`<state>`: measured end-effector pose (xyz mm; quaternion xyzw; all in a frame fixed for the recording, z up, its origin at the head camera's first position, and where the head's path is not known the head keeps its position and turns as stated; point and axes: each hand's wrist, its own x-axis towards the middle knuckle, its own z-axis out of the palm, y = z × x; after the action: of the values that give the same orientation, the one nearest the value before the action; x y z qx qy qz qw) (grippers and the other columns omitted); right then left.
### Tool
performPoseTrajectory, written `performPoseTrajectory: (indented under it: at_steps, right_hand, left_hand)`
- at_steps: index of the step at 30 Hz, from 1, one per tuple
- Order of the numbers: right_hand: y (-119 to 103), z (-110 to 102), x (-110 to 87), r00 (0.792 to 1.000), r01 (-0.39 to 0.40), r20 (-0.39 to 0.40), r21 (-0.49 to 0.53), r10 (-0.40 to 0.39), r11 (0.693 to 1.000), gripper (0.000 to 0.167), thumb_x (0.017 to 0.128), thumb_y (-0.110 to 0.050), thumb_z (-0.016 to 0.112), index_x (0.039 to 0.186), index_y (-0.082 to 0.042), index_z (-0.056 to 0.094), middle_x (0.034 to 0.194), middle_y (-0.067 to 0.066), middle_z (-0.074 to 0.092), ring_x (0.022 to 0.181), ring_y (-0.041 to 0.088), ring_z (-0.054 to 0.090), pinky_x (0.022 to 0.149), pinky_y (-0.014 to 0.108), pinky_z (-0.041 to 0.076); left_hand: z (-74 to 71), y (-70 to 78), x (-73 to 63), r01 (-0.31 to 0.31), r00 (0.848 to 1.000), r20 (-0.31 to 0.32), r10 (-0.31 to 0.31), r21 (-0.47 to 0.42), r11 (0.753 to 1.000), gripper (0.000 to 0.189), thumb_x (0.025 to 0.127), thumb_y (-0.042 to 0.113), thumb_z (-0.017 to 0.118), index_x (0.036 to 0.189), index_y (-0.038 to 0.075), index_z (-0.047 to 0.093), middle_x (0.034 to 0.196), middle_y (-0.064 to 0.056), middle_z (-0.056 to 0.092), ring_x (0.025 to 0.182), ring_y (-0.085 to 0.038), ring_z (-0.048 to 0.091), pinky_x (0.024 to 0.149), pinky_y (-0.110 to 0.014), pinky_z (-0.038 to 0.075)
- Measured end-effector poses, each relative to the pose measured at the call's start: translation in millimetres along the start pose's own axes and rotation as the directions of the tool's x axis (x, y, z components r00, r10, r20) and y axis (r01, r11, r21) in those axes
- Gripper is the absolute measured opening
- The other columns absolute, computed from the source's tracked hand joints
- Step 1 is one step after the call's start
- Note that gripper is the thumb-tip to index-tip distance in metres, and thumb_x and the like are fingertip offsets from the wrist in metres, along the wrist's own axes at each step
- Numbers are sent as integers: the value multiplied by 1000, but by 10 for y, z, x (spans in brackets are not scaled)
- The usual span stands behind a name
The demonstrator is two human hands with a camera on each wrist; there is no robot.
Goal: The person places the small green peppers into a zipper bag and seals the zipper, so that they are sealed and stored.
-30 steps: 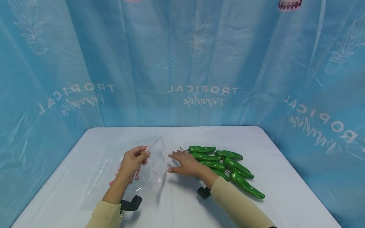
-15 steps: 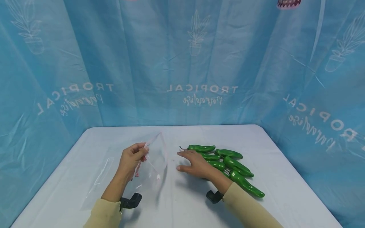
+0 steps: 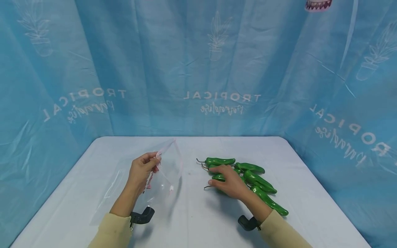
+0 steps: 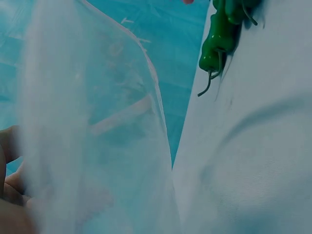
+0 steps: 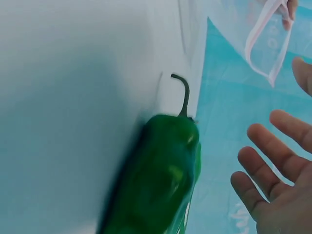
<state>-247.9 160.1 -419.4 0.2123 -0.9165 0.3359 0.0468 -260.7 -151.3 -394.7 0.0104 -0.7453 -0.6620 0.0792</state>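
Note:
My left hand (image 3: 142,168) pinches the mouth edge of a clear zip bag (image 3: 169,168), which gapes toward the right; red print shows low on its side. In the left wrist view the bag (image 4: 117,122) fills the left half, beside my blurred fingers. My right hand (image 3: 227,181) hovers over the near left part of a group of green chili peppers (image 3: 268,199), covering some of them. Seen from the right wrist, its fingers (image 5: 273,146) are spread and hold nothing; one pepper (image 5: 161,170) with a curved stem lies beside them.
The peppers lie close together right of centre on a white table (image 3: 310,213). The flat body of the bag spreads over the table's left side. A blue printed curtain (image 3: 198,69) hangs behind and along both sides.
My right hand has moved right, away from the bag mouth and over the peppers. The left hand keeps its pinch on the bag and has risen slightly.

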Motion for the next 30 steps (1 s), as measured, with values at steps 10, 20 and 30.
performPoseTrajectory:
  at_steps: [10, 20, 30]
  right_hand:
    - [177, -89, -249, 987, -85, -140, -68, 75, 994, 44, 82, -32, 71, 121, -12, 62, 117, 4, 65, 115, 26, 56, 101, 49, 41]
    - [343, -76, -449, 972, -177, -183, -147, 149, 973, 45, 79, -30, 74, 117, -9, 63, 114, 8, 66, 113, 30, 57, 104, 50, 39]
    - [387, -78, -522, 966, -219, -173, -169, 190, 961, 45, 79, -30, 74, 117, -10, 63, 115, 8, 65, 116, 30, 55, 101, 49, 41]
  left_hand:
    - [-5, 47, 2, 5, 1000, -19, -6, -14, 1000, 37, 90, 28, 64, 117, 4, 62, 78, 8, 59, 63, -6, 56, 64, -22, 51]
    - [-18, 99, -13, 10, 1000, -18, -11, -53, 999, 37, 90, 27, 64, 117, 2, 61, 76, 8, 59, 62, -6, 55, 61, -20, 50]
    - [-22, 124, -24, -8, 1000, -23, 7, -75, 997, 36, 90, 25, 64, 116, 1, 60, 74, 9, 58, 61, -5, 54, 60, -19, 49]
